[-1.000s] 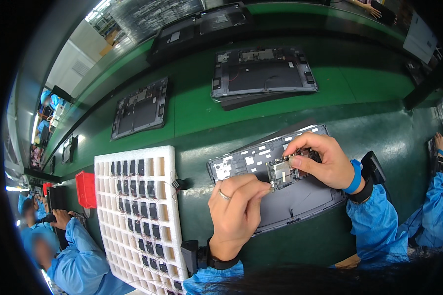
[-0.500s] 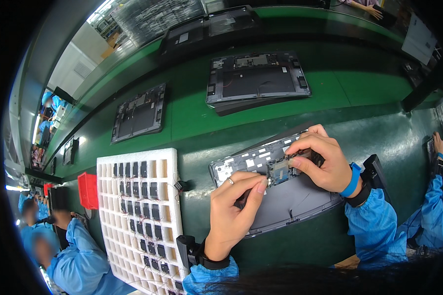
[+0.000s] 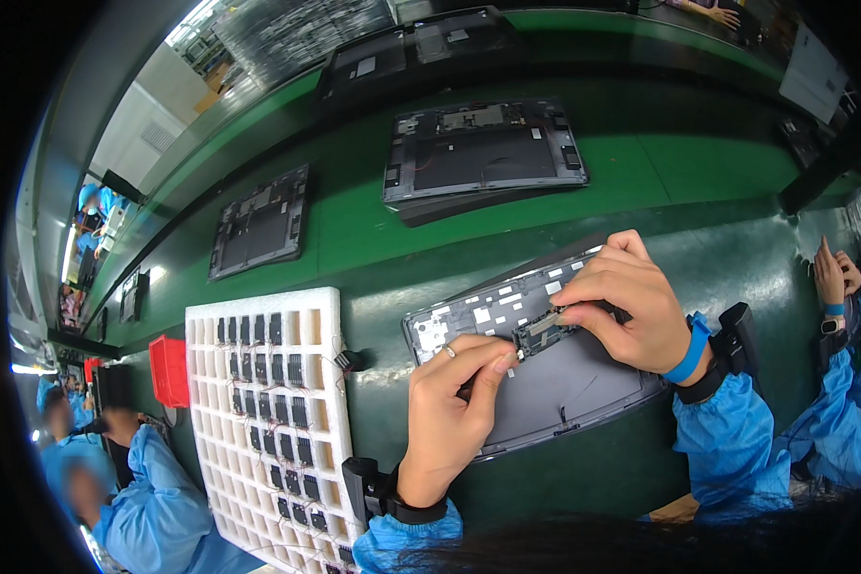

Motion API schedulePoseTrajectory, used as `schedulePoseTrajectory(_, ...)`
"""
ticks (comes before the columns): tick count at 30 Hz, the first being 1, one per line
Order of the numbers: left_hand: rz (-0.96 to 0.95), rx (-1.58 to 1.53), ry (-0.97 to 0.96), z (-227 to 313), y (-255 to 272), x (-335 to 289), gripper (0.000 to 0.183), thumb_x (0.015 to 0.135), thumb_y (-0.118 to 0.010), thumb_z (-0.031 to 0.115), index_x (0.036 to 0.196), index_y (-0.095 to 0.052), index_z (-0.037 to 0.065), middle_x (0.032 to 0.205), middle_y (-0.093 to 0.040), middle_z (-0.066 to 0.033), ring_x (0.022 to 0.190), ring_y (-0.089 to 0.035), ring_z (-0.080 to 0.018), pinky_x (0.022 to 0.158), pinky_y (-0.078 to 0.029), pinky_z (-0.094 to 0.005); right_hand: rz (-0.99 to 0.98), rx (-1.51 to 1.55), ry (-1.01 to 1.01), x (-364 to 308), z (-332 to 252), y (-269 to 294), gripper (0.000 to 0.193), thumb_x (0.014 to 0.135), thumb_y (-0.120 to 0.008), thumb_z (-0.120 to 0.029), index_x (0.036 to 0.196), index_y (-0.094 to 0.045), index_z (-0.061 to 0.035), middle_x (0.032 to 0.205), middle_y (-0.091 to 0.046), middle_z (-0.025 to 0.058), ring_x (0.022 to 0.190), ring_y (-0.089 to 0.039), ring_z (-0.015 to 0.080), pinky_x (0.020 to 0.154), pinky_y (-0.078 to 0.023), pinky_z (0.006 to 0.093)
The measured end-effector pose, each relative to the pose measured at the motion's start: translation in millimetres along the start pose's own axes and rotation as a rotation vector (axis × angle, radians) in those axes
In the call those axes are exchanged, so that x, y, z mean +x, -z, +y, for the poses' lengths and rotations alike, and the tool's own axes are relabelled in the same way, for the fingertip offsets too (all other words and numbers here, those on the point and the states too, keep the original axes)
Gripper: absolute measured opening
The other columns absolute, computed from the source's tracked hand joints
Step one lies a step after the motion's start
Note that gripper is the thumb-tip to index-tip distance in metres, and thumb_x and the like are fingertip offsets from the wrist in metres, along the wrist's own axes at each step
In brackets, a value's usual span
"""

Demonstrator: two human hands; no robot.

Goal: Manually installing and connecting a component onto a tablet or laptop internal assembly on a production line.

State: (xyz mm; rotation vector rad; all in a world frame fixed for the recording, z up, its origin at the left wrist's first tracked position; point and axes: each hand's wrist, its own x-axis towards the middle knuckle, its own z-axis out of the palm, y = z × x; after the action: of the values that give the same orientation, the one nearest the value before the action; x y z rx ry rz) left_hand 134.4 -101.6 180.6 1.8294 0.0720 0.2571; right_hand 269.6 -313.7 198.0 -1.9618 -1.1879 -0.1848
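A grey laptop base shell (image 3: 564,383) lies open side up on the green bench in front of me. My left hand (image 3: 454,411) pinches one end of a small dark module (image 3: 543,330) with thumb and forefinger. At the module's other end my right hand (image 3: 631,306) presses down with its fingertips. The module sits in the shell near its upper edge. A ring is on my left hand and a blue wrist strap on my right wrist.
A white foam tray (image 3: 306,325) with several small dark parts in its cells lies to my left. Two more laptop shells (image 3: 483,153) (image 3: 261,222) ride on the green belt behind. A red bin (image 3: 170,371) stands left of the tray. Co-workers in blue coats (image 3: 143,497) (image 3: 847,383) sit on both sides.
The shell and my hands sit slightly lower and to the right in the picture. My left fingers have closed into a pinch on the module's end. The shells on the belt have shifted left.
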Motion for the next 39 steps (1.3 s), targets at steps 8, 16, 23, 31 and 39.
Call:
schedulePoseTrajectory(8, 0.061, 0.103, 0.013, -0.8, -9.4, -0.2, 0.009, 0.101, -0.071, 0.000, 0.105, -0.078, -0.004, 0.095, -0.078, -0.0118, 0.086, -0.074, -0.0199, 0.077, -0.056, -0.0298, 0.047, 0.005, -0.026, -4.7, 1.7, -8.7, 0.015, 0.087, -0.084, -0.010, 0.101, -0.079, -0.0117, 0.083, -0.070, 0.0019, 0.080, -0.064, 0.0220, 0.087, -0.041, 0.0373)
schedulePoseTrajectory(16, 0.142, 0.107, 0.014, 13.1, -7.6, 5.9, 0.018, 0.094, -0.080, 0.002, 0.111, -0.081, -0.001, 0.095, -0.079, -0.0107, 0.079, -0.071, -0.0160, 0.068, -0.054, -0.0295, 0.065, -0.241, 0.170, -1.7, -18.4, -14.4, 0.033, 0.089, -0.085, -0.017, 0.120, -0.075, -0.0094, 0.102, -0.073, 0.0016, 0.098, -0.065, 0.0252, 0.096, -0.042, 0.0417)
schedulePoseTrajectory(23, 0.332, 0.266, -0.247, -6.6, -21.8, 2.3, 0.021, 0.085, -0.088, 0.006, 0.106, -0.086, 0.008, 0.095, -0.081, -0.0049, 0.074, -0.067, -0.0193, 0.069, -0.050, -0.0326, 0.159, -0.255, -0.414, -56.0, -20.1, -12.8, 0.069, 0.091, -0.082, -0.010, 0.153, -0.052, -0.0031, 0.103, -0.073, 0.0015, 0.103, -0.064, 0.0241, 0.108, -0.036, 0.0458)
schedulePoseTrajectory(31, 0.307, 0.620, -0.150, 4.9, -9.9, 4.6, 0.014, 0.085, -0.089, 0.016, 0.093, -0.083, 0.006, 0.090, -0.078, -0.0056, 0.077, -0.068, -0.0266, 0.070, -0.049, -0.0395, 0.030, -0.340, -0.226, -26.5, -9.3, -0.7, 0.041, 0.097, -0.075, -0.010, 0.138, -0.067, -0.0073, 0.092, -0.068, 0.0058, 0.086, -0.062, 0.0273, 0.092, -0.044, 0.0394)
schedulePoseTrajectory(39, 0.285, 0.561, -0.020, -1.2, -4.1, 4.1, 0.018, 0.088, -0.087, 0.019, 0.096, -0.080, 0.005, 0.088, -0.072, -0.0066, 0.078, -0.066, -0.0291, 0.073, -0.049, -0.0416, 0.030, -0.233, -0.361, -22.2, -7.8, -4.7, 0.034, 0.094, -0.080, -0.017, 0.128, -0.074, -0.0126, 0.093, -0.066, 0.0029, 0.077, -0.061, 0.0226, 0.077, -0.043, 0.0359)
